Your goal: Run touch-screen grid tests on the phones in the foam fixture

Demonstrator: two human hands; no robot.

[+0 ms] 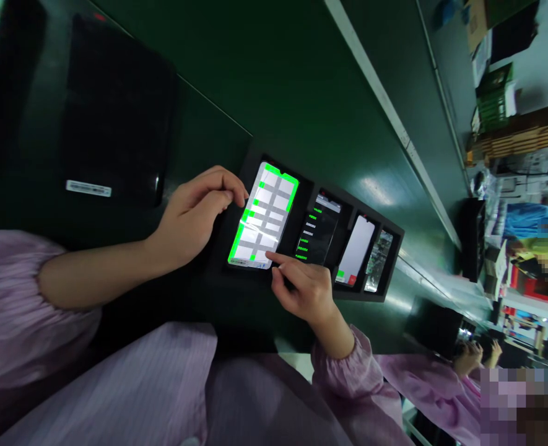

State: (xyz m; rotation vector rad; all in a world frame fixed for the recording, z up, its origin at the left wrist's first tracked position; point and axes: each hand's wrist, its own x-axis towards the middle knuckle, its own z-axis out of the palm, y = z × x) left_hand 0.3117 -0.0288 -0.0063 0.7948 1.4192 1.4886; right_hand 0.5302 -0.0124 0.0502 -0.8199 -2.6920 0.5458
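Observation:
A black tray (pixel 394 260) holds several smartphones side by side in its slots. The leftmost smartphone (pixel 264 214) has a lit white and grey grid screen with green blocks along its edges. On its lower part rests the extended index finger of my right hand (pixel 306 288), the thumb apart and the other fingers curled, holding nothing. My left hand (pixel 197 217) is loosely closed beside that phone's left edge, with no object visible in it. Further right are a phone with a dark text screen (pixel 320 229), one with a pale screen (pixel 356 251) and a phone with a dim, patterned screen (pixel 378 260).
On the green tabletop (pixel 274 74), a black case (pixel 116 118) with a white label lies at the left. A metal strip (pixel 371 74) crosses the bench beyond the tray. A co-worker's hands (pixel 471 358) and pink sleeve appear at lower right; another person works at far right.

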